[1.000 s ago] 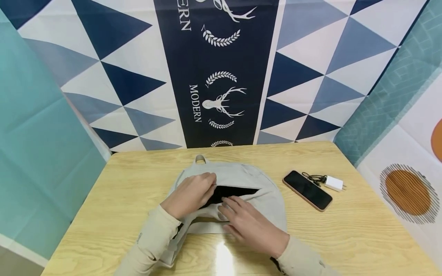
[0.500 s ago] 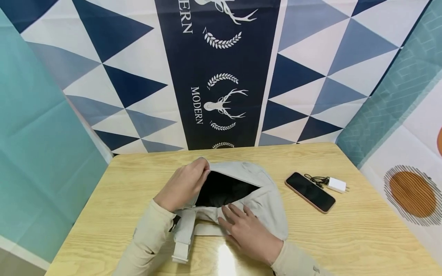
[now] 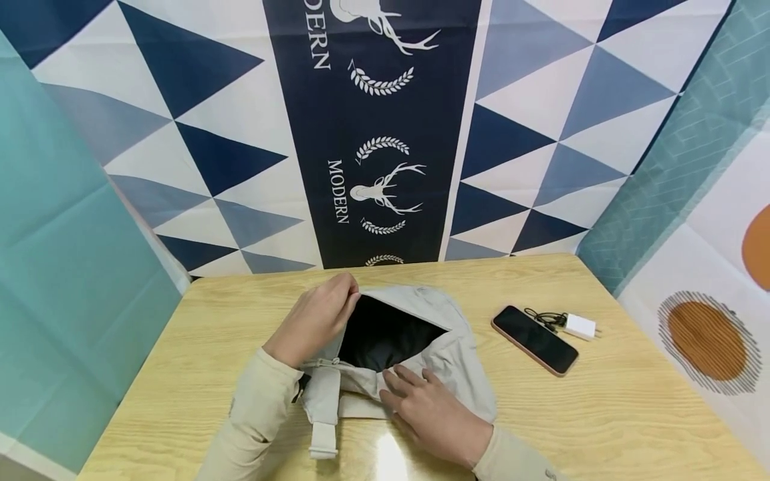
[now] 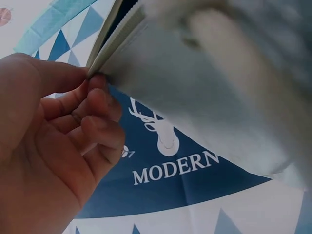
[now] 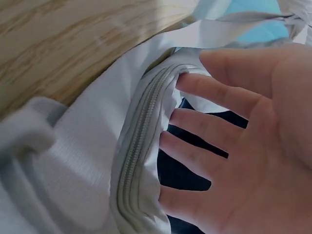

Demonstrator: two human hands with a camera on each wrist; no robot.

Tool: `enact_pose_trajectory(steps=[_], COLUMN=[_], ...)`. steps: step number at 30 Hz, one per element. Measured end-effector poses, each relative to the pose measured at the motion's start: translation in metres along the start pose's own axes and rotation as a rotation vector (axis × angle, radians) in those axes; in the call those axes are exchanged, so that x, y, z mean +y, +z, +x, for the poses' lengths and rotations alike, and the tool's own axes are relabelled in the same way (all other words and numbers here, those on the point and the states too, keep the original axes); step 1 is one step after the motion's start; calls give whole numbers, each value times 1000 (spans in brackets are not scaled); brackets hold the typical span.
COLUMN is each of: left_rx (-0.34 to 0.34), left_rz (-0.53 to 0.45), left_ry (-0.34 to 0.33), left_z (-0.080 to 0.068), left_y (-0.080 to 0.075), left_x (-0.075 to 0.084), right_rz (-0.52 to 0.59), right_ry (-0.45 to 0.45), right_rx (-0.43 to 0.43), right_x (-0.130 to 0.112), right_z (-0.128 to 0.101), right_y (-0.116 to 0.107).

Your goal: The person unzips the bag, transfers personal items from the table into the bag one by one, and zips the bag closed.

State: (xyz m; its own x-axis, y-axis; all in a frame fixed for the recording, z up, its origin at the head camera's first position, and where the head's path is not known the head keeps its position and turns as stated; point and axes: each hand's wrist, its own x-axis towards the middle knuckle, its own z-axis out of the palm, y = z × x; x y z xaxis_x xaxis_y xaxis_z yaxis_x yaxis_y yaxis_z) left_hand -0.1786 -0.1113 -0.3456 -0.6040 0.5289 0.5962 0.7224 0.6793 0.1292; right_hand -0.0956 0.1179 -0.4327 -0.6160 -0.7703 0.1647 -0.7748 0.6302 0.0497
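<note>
A pale grey bag (image 3: pixel 463 374) lies on the wooden table, its zipped opening spread wide to show a black interior (image 3: pixel 385 334). My left hand (image 3: pixel 315 317) pinches the far left edge of that opening between thumb and fingers and holds it raised. The left wrist view shows this edge with its zipper tape caught at the tips of the left hand (image 4: pixel 63 131). On the near side, my right hand (image 3: pixel 436 414) rests with spread fingers against the opening's edge. In the right wrist view the fingertips touch the fabric beside the zipper teeth (image 5: pixel 146 131).
To the right of the bag lies a phone (image 3: pixel 535 339), screen up. Beside it are a white charger plug (image 3: pixel 581 326) and a black cable (image 3: pixel 546 318). A wide strap (image 3: pixel 325 414) hangs off the bag's near left. A patterned cloth (image 3: pixel 385 133) stands behind the table.
My left hand has lifted the bag's edge up and left, widening the opening so more of the dark inside shows. The right hand has shifted slightly nearer on the near edge.
</note>
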Motion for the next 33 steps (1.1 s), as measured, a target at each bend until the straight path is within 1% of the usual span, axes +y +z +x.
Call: enact_pose_trajectory(steps=[1, 3, 6, 8, 11, 14, 20, 21, 23, 26, 27, 29, 33], left_rx=[-4, -12, -28, -39, -57, -74, -81, -84, -90, -94, -96, -98, -99], left_rz=[-1, -3, -5, -2, 5, 9, 7, 7, 0, -5, -7, -7, -1], left_ry=[7, 23, 35, 34, 24, 13, -9, -10, -12, -13, -14, -14, -19], left_z=[0, -1, 0, 0, 0, -1, -4, -4, -4, -3, -2, -2, -2], left_y=[0, 2, 3, 4, 5, 4, -3, -4, -5, -4, -4, -3, -4], left_x=[1, 3, 5, 6, 6, 5, 3, 2, 3, 3, 4, 5, 6], right_rz=[23, 73, 126, 137, 149, 182, 225, 226, 219, 197, 182, 161, 118], right_ry=[-1, -6, -16, -16, 12, 49, 110, 119, 126, 155, 181, 250, 434], right_rx=[5, 42, 143, 219, 310, 366, 402, 419, 478, 583, 610, 632, 569], right_x=[1, 3, 8, 13, 20, 25, 32, 34, 40, 56, 62, 77, 108], right_z=[0, -1, -3, -8, -17, -29, -46, -48, -53, -61, -64, -72, -90], right_y=[0, -2, -7, -11, -17, -21, -16, -15, -13, -10, -10, -8, -4])
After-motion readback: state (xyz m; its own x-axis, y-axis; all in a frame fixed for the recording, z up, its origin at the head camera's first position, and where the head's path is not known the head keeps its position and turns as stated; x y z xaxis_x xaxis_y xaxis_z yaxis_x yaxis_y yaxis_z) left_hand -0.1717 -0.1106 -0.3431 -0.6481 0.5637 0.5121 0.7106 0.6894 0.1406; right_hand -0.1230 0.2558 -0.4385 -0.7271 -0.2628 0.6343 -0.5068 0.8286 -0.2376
